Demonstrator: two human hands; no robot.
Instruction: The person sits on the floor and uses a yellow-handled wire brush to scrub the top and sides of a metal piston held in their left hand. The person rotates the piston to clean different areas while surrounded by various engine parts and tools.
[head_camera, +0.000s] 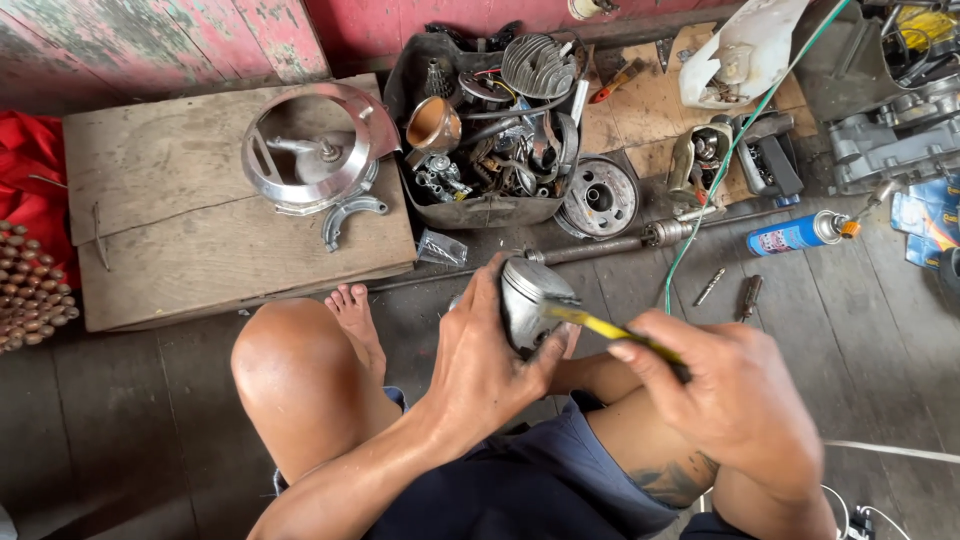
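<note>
Seated on a dark plank floor (150, 430), a person works a thin tool against a metal piston held over the lap.

The left hand (487, 360) is clamped around a silvery, cylindrical metal piston (527, 298), gripped above the knees; the right hand (735, 400) is closed on a slim yellow-and-black handled tool (610, 330) whose tip touches the piston's side. The tool could skid off the curved, smooth metal and jab the left thumb, which lies just beside the tip, or score the piston. A loosened grip could drop the piston onto the floor. Beyond sit a black tub of engine parts (490, 120), a blue spray can (795, 235) and a pale wooden board (160, 200) carrying a shiny round metal cover (310, 150).
</note>
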